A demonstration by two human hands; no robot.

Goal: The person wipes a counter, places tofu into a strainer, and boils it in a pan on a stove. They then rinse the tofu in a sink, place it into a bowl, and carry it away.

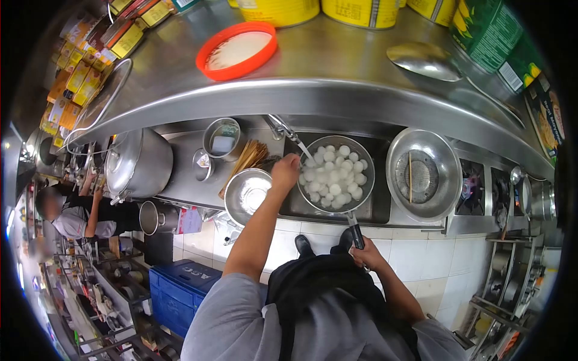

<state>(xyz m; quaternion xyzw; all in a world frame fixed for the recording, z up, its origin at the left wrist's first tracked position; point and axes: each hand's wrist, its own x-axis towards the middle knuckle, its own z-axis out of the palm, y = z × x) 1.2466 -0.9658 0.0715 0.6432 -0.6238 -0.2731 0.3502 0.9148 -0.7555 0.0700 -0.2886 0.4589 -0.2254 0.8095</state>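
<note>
A long-handled pan (372, 174) full of round white balls (334, 174) sits over the sink (379, 207). Closed around the pan's black handle (355, 233) is my right hand (368, 254), close to my body. My left hand (285, 172) is at the pan's left rim, just beside the faucet (288, 129), whose spout points into the pan. Its fingers are curled; what they grip, if anything, is hidden. Below that forearm, partly covered, stands a steel bowl (233, 210).
Right of the sink lies a large steel basin (394, 171) with a stick across it, before the stove burners (472, 186). Left are wooden skewers (247, 159), a small pot (208, 141) and a lidded stockpot (150, 162). Overhead runs a steel shelf (337, 96). A co-worker (78, 216) stands far left.
</note>
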